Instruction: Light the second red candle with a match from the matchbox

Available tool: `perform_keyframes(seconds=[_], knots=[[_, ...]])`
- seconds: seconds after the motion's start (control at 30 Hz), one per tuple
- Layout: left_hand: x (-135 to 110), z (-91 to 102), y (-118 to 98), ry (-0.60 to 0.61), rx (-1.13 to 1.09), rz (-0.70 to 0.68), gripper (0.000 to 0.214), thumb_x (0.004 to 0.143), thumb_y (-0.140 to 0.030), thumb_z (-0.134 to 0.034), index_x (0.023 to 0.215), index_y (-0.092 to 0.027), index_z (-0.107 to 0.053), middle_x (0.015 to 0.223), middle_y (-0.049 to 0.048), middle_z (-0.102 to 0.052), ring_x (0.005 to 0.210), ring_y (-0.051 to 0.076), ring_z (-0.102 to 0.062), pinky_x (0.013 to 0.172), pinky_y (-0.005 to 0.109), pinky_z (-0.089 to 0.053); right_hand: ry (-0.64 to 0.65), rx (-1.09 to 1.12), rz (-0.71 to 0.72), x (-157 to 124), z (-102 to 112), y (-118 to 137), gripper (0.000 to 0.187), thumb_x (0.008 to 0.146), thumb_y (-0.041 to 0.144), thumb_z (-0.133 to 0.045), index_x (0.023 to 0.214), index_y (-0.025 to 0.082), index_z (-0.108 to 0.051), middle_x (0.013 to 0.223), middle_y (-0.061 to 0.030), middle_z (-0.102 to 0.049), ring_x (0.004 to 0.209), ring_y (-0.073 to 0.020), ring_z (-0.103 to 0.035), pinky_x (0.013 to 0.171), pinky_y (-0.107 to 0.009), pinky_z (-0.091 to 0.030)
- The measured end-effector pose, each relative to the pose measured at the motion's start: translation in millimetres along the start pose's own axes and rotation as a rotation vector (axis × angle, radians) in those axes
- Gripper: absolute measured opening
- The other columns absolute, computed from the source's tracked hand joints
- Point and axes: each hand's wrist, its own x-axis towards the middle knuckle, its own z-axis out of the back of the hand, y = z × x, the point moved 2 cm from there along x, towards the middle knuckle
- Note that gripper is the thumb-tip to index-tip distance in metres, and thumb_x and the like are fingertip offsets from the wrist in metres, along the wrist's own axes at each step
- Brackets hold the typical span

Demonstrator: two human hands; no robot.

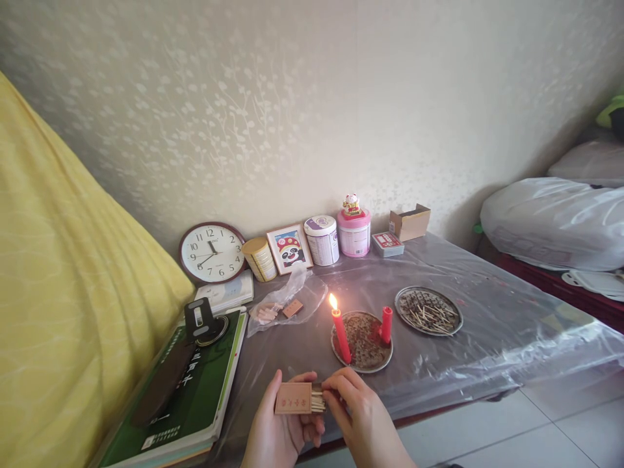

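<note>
My left hand [285,422] is closed around a brown matchbox [293,398], its tray slid partly out on the right so several matches [318,401] show. At that end, my right hand [358,406] pinches with thumb and forefinger at the tray or a match; which one is hidden by the fingers. Just beyond my hands, a round metal plate [363,361] carries a lit red candle [341,337], leaning slightly, and a shorter unlit red candle [386,325]. To its right, another round plate [402,318] holds a heap of loose matchsticks [431,317].
A clear plastic bag [312,292] with small matchboxes [292,308] lies left of the candles. Green books [205,390] with a phone stand [199,320] occupy the left. A clock [212,252], tins [322,240], a framed panda picture [290,249] and a cardboard box [409,223] line the wall.
</note>
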Motion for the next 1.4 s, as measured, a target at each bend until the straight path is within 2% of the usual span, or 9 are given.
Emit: perform_keyframes(seconds=[0.27, 0.47, 0.57, 0.67, 0.8, 0.97, 1.07, 1.2, 1.4], knots=[[1, 1.6, -1, 0.014, 0.01, -0.004, 0.055, 0.09, -0.051, -0.033, 0.1, -0.009, -0.067, 0.064, 0.012, -0.068, 0.054, 0.023, -0.062, 0.048, 0.032, -0.043, 0.022, 0.029, -0.019, -1, 0, -1, 0.018, 0.092, 0.012, -0.048, 0.087, 0.019, -0.064, 0.087, -0.0034, -0.06, 0.075, -0.0147, -0.061, 0.069, -0.023, -0.046], [-4, 1.3, -11, -0.006, -0.027, -0.023, 0.055, 0.09, -0.051, -0.036, 0.101, -0.007, -0.067, 0.065, 0.0123, -0.068, 0.054, 0.022, -0.06, 0.049, 0.031, -0.041, 0.032, 0.14, -0.073, 3, 11, 2, 0.019, 0.09, 0.013, -0.048, 0.088, 0.02, -0.065, 0.087, -0.0028, -0.062, 0.078, -0.0149, -0.061, 0.072, -0.023, -0.045], [-6, 2.1, -16, -0.037, -0.051, -0.028, 0.054, 0.089, -0.05, -0.038, 0.101, -0.006, -0.067, 0.075, 0.0154, -0.07, 0.054, 0.021, -0.059, 0.049, 0.031, -0.04, 0.015, 0.169, -0.097, 6, 16, 1, 0.018, 0.089, 0.017, -0.049, 0.087, 0.02, -0.066, 0.086, -0.0026, -0.063, 0.076, -0.0154, -0.06, 0.069, -0.024, -0.045], [-7, 3.0, -20, -0.062, -0.072, -0.063, 0.054, 0.088, -0.049, -0.042, 0.101, -0.004, -0.068, 0.087, 0.0195, -0.071, 0.065, 0.024, -0.062, 0.055, 0.034, -0.044, -0.021, 0.236, -0.172, 6, 18, -4, 0.018, 0.09, 0.023, -0.048, 0.09, 0.021, -0.066, 0.083, -0.002, -0.062, 0.07, -0.0153, -0.058, 0.062, -0.024, -0.043], [-6, 1.7, -18, -0.073, -0.113, -0.063, 0.051, 0.087, -0.047, -0.044, 0.097, -0.004, -0.069, 0.08, 0.017, -0.069, 0.079, 0.029, -0.063, 0.07, 0.04, -0.048, -0.04, 0.36, -0.262, 4, 13, -8, 0.019, 0.089, 0.029, -0.048, 0.095, 0.021, -0.064, 0.077, -0.0019, -0.062, 0.067, -0.0161, -0.057, 0.06, -0.025, -0.044], [-4, -0.8, -12, -0.068, -0.153, -0.082, 0.048, 0.087, -0.047, -0.045, 0.093, -0.008, -0.071, 0.066, 0.0083, -0.064, 0.048, 0.016, -0.053, 0.047, 0.028, -0.041, -0.048, 0.489, -0.317, 3, 4, -11, 0.023, 0.087, 0.032, -0.05, 0.098, 0.018, -0.063, 0.069, -0.0015, -0.062, 0.063, -0.0167, -0.057, 0.058, -0.026, -0.044], [-4, -1.7, -9, -0.093, -0.116, -0.101, 0.045, 0.087, -0.045, -0.046, 0.093, -0.008, -0.072, 0.068, 0.0098, -0.066, 0.05, 0.017, -0.055, 0.048, 0.028, -0.042, -0.06, 0.531, -0.344, 3, 1, -13, 0.026, 0.086, 0.035, -0.05, 0.102, 0.018, -0.062, 0.066, -0.0012, -0.061, 0.062, -0.017, -0.057, 0.057, -0.026, -0.044], [-4, -4.7, -8, -0.089, -0.053, -0.133, 0.038, 0.086, -0.036, -0.049, 0.094, -0.008, -0.072, 0.08, 0.0148, -0.07, 0.064, 0.025, -0.063, 0.057, 0.035, -0.048, -0.077, 0.495, -0.321, 1, -1, -11, 0.024, 0.086, 0.032, -0.049, 0.101, 0.018, -0.062, 0.072, -0.0027, -0.063, 0.064, -0.0172, -0.06, 0.057, -0.025, -0.045], [-3, -4.4, -10, -0.077, -0.055, -0.169, 0.036, 0.085, -0.033, -0.049, 0.091, -0.006, -0.073, 0.085, 0.0178, -0.072, 0.063, 0.024, -0.063, 0.057, 0.035, -0.049, 0.005, 0.249, -0.173, -1, -7, -7, 0.022, 0.088, 0.022, -0.047, 0.098, 0.02, -0.066, 0.083, -0.0045, -0.065, 0.071, -0.0168, -0.06, 0.065, -0.025, -0.046]])
